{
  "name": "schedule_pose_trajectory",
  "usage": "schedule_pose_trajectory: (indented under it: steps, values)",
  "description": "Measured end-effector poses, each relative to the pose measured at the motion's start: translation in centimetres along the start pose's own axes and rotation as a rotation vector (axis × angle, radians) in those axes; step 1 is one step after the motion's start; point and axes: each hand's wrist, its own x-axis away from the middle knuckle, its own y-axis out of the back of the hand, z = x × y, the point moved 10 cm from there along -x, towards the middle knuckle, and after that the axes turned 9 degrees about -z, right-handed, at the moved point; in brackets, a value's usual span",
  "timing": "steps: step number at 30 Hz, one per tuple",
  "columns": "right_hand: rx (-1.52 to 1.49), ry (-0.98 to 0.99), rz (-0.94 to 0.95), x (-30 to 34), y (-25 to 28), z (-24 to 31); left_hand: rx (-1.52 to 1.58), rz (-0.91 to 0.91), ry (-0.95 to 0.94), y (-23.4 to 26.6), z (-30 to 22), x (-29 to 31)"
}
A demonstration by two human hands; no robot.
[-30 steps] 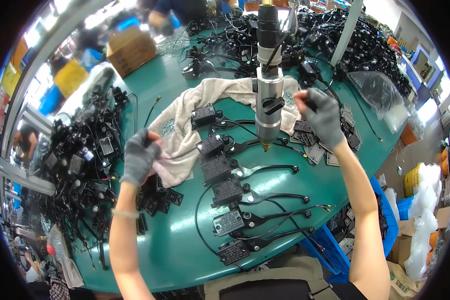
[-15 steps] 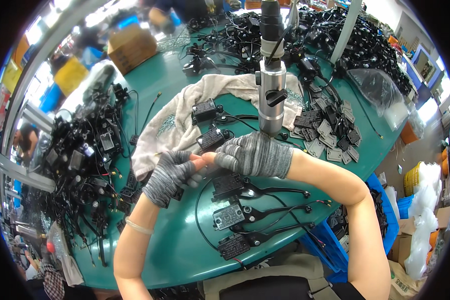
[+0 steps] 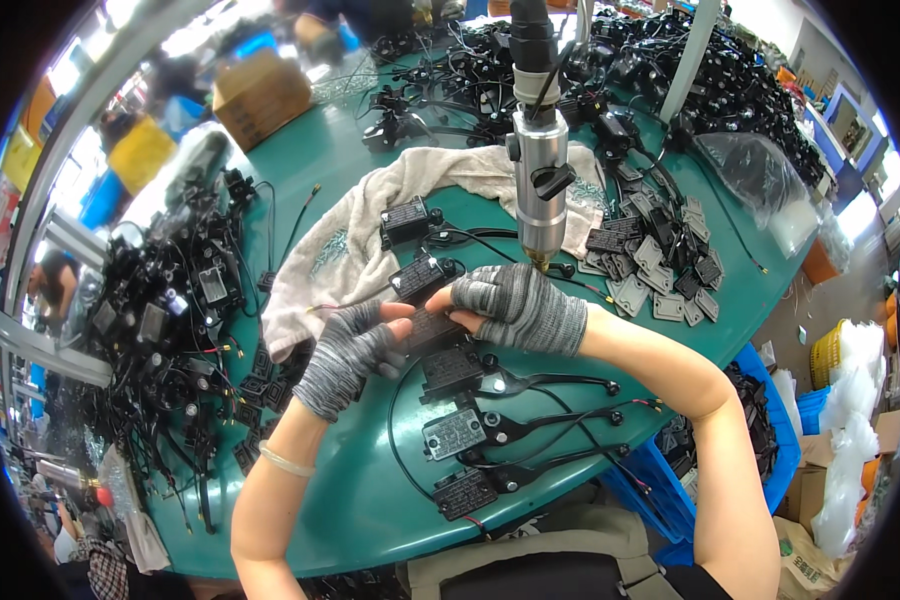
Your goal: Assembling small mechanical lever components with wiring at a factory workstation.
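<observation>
My left hand (image 3: 342,358), in a grey striped fingerless glove, has its thumb and forefinger apart at the left edge of a dark brake lever reservoir (image 3: 430,328). Over that reservoir's right part my right hand (image 3: 518,308), gloved alike, curls its fingers and thumb closely together; whatever they may hold is hidden. Two more black reservoirs, an upper one (image 3: 407,222) and a lower one (image 3: 420,277), lie just beyond. Nearer me are several lever assemblies, among them one with a grey lid (image 3: 454,433). A hanging power screwdriver (image 3: 542,190) points down just behind my right hand.
A whitish towel (image 3: 360,210) with small screws curves behind the work. Loose lids (image 3: 655,265) lie at the right, with heaped levers (image 3: 160,330) at the left and more at the back. A blue crate (image 3: 785,440) stands by the table's right edge.
My hands have parted: their fingertips met before and are now apart. The right fingers have shifted slightly right, over the reservoir, which shows more now. The screwdriver has swayed a little.
</observation>
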Motion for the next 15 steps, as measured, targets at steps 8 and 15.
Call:
schedule_pose_trajectory:
  steps: [8, 15]
  values:
    - [0.115, 0.105, -0.057, 0.8, 1.2, 1.5, -0.027, 0.03, -0.103, 0.0, -0.1, -0.1]
    - [0.388, 0.149, -0.364, 6.8, 9.4, 0.5, -0.245, -0.172, -0.343, 5.0, -2.2, -0.8]
